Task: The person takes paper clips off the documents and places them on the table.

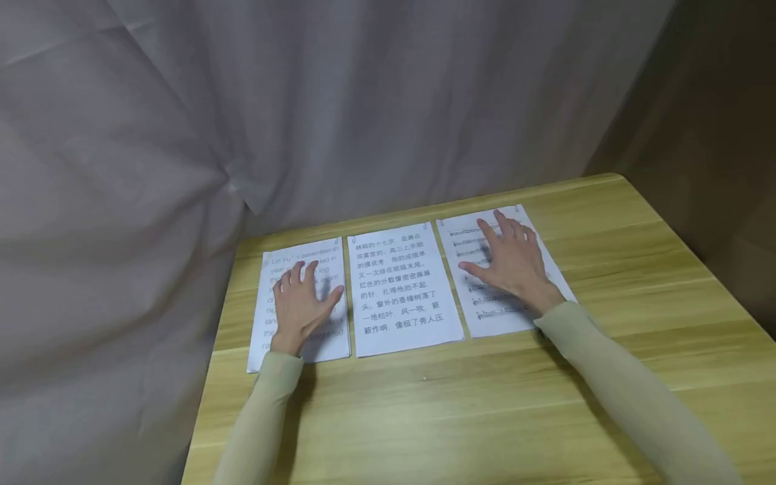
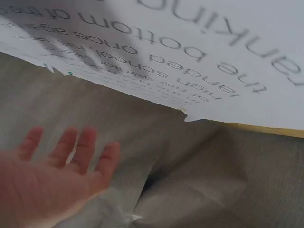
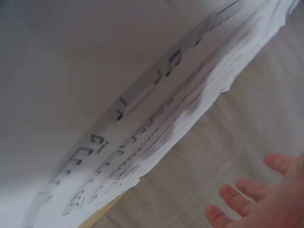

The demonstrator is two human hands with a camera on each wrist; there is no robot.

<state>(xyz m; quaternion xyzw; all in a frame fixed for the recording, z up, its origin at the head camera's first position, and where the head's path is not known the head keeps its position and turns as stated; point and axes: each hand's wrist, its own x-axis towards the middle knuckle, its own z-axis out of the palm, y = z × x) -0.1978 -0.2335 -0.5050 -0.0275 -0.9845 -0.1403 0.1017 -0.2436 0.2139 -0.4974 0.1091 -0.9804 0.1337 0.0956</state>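
Three white printed paper stacks lie side by side on the table, with paper clips at their top corners. My left hand (image 1: pixel 298 306) is over the left stack with English text (image 1: pixel 333 343), fingers spread; its shadow falls on the page. Over the right stack, a page of sheet music (image 1: pixel 491 322), my right hand (image 1: pixel 515 259) is held with fingers apart. Between them lies a stack of Chinese text (image 1: pixel 400 289), which neither hand touches. Both wrist views show hands with extended fingers and nothing held; the left wrist view has the English page (image 2: pixel 190 47), the right one the music page (image 3: pixel 95 95).
The wooden table (image 1: pixel 424 417) has a rounded far right corner. A grey cloth (image 1: pixel 364 114) hangs behind the table and down its left side. To the right is a dark brown surface (image 1: pixel 715 148).
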